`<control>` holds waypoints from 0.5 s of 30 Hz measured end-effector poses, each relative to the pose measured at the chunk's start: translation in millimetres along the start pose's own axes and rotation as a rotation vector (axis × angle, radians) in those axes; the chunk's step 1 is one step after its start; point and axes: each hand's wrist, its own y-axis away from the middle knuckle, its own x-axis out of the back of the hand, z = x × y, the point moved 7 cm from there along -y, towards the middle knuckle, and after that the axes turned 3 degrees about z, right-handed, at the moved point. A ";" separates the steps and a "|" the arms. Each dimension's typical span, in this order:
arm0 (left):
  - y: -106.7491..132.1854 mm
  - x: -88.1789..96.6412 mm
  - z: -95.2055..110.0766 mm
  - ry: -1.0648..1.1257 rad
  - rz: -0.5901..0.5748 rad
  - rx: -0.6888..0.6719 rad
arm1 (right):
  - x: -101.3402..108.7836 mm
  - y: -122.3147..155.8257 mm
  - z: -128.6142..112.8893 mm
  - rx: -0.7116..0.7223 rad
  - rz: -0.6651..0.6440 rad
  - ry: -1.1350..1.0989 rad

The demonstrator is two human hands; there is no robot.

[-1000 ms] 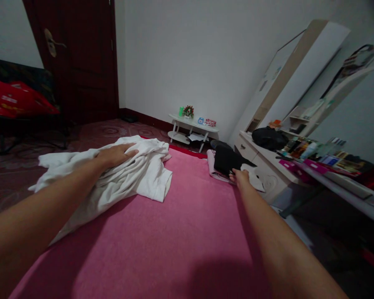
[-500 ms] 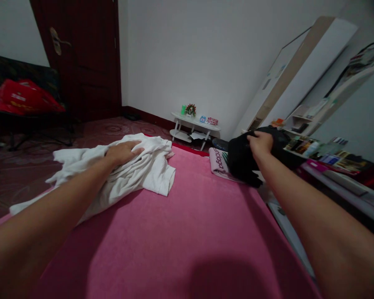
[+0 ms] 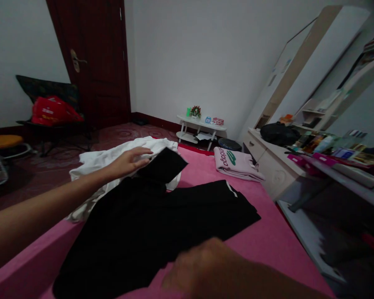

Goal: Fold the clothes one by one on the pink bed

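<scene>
A black garment [image 3: 149, 224] lies spread over the pink bed [image 3: 293, 249], with a white strip at its right end. Its squarish flap [image 3: 166, 165] stands up at the far side. My left hand [image 3: 129, 162] is at the edge of this flap, fingers stretched forward, above a crumpled white garment [image 3: 93, 162]. The white one is partly covered by the black. Close to the camera, my right hand [image 3: 199, 265] is over the near edge of the black garment. Motion blurs it, so its fingers and any hold cannot be made out.
A folded pink garment [image 3: 237, 164] with lettering lies at the bed's far right. Beyond stand a low white table [image 3: 202, 123] and a dark round stool [image 3: 230, 144]. Along the right is a white dresser [image 3: 268, 162] with a black bag [image 3: 279, 133]. A red bag [image 3: 54, 112] rests on a chair.
The black garment, bunched in my right hand at the far right before, now lies spread across the bed. My right hand has come back toward me. My left hand stays near the white garment.
</scene>
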 end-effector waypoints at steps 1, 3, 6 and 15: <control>11.5 -10.3 21.5 -0.011 -0.076 -0.060 | -8.3 10.6 -7.7 0.022 -0.037 -0.021; 39.4 -33.6 61.2 -0.031 -0.232 -0.173 | -24.3 30.6 -17.0 0.066 -0.105 -0.051; 80.9 -56.0 100.5 -0.107 -0.274 -0.319 | -45.7 49.4 0.9 0.024 -0.214 -0.030; 136.1 -62.7 97.8 -0.317 -0.288 -0.237 | -60.2 57.1 82.1 -0.439 -0.203 -0.202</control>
